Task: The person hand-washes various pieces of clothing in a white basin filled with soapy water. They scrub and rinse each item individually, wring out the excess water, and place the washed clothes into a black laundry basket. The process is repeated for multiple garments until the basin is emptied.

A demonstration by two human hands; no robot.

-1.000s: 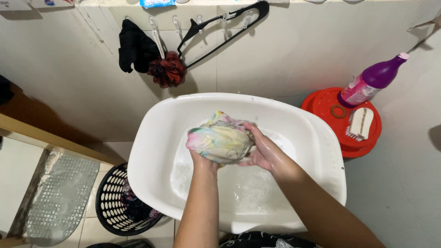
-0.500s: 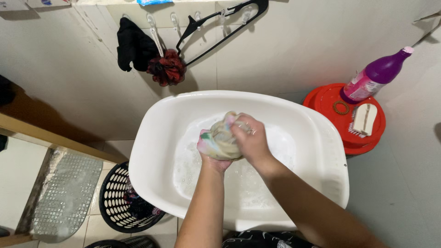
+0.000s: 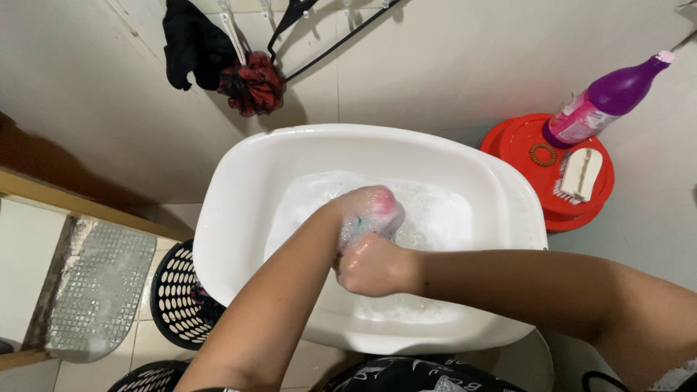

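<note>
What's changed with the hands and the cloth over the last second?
Both hands pushed the pastel cloth down from above the white basin into the soapy water. The right hand now sits fisted over it, and the left hand is pressed into it. Basin, purple bottle and red lid stayed put.

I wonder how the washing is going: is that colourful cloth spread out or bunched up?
Bunched up. The cloth is a tight wad clenched between the left hand and right hand, over foamy water in the white basin.
</note>
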